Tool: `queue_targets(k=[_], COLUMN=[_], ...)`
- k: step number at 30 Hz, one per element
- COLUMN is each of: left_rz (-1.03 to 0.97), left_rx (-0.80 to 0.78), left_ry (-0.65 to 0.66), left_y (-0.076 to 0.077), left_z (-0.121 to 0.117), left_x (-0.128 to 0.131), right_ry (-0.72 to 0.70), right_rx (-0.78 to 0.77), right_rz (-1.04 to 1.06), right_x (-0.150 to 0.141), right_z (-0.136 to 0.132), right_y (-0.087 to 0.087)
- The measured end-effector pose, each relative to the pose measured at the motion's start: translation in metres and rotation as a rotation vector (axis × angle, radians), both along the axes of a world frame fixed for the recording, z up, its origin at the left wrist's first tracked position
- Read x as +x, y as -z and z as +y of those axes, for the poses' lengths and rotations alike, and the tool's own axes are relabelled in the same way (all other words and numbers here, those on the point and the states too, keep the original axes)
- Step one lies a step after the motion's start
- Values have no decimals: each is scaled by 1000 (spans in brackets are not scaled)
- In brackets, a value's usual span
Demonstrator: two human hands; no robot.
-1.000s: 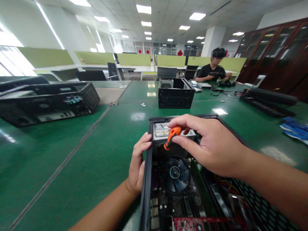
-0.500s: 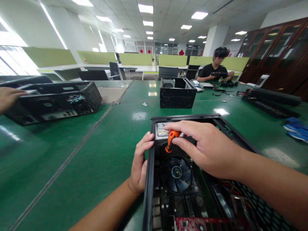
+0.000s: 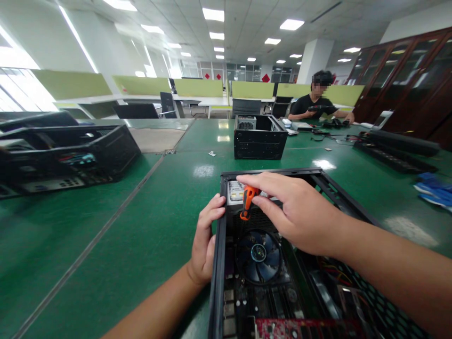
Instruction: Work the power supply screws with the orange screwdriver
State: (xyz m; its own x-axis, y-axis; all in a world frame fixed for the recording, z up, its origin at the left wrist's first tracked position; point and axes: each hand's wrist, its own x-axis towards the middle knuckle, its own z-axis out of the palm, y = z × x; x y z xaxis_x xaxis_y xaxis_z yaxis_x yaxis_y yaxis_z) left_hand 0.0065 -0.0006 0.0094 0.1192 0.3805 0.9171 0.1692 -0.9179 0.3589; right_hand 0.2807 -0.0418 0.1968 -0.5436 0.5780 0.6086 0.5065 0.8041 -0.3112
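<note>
An open black computer case lies in front of me on the green table. Inside it I see a blue cooling fan, a power supply with a white label at the far end and a red card at the near end. My right hand is closed on an orange-handled screwdriver, which points down at the power supply. My left hand grips the left wall of the case, its fingers curled over the rim.
A second open case stands further back in the middle. Another black case lies at the left. At the far right a seated person works among cables; black panels and blue cloth lie at the right.
My right hand has turned the screwdriver a little, so less of the orange handle shows. The case at the left has shifted leftward and tilted; another person's hand appeared on it briefly and has left view.
</note>
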Motion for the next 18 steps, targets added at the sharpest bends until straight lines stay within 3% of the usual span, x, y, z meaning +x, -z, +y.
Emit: queue_targets(k=[9, 14, 18], left_rz=[-9, 4, 3], left_rx=[-10, 4, 1], left_ry=[-8, -11, -15], left_y=[-1, -1, 3], left_z=[-2, -1, 0], left_x=[0, 0, -1], right_ry=[-30, -5, -110], right_rx=[-113, -88, -113], right_rz=[42, 53, 125], right_x=[-4, -2, -1], right_z=[-5, -7, -17], right_y=[-8, -8, -18])
